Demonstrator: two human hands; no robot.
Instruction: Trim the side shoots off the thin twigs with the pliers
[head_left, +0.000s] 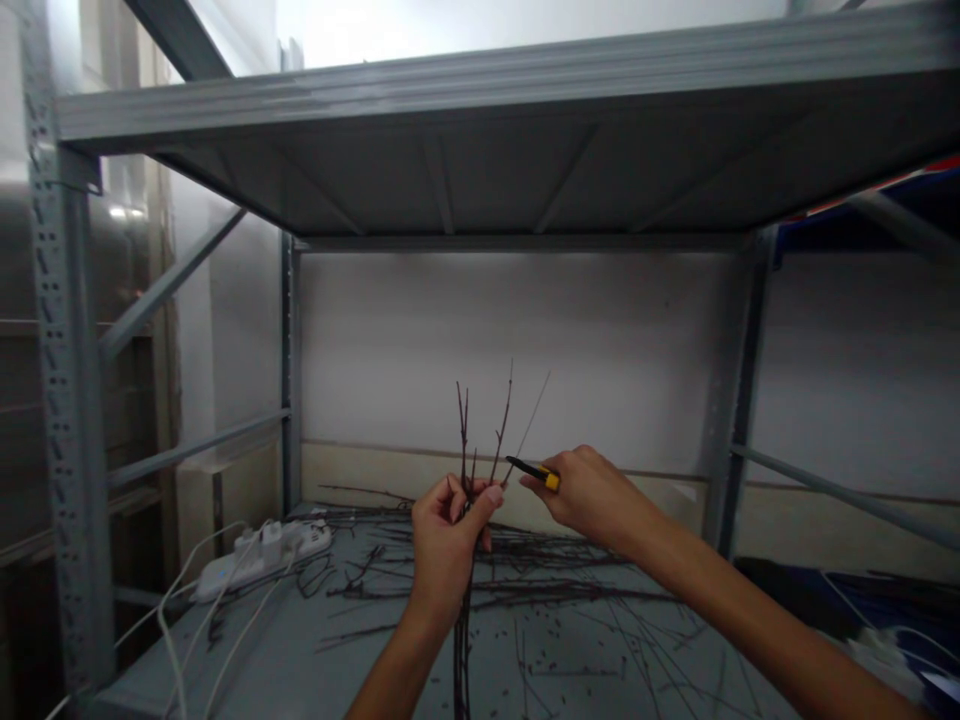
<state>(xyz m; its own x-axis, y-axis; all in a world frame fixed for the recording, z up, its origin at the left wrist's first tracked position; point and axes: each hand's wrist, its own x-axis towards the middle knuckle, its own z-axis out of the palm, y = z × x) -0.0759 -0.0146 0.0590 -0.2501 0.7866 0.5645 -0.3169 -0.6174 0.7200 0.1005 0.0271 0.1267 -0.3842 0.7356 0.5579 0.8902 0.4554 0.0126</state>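
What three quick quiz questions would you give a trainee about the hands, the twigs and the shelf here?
1. True or false: the left hand grips a bunch of thin twigs that stand upright.
2. Which colours does the tool in the right hand show? A red and white, B black and yellow, C green and blue.
3. Fill in: the white power strip lies on the shelf to the ___ of both hands.

Key: 1 true; 2 B; 3 left.
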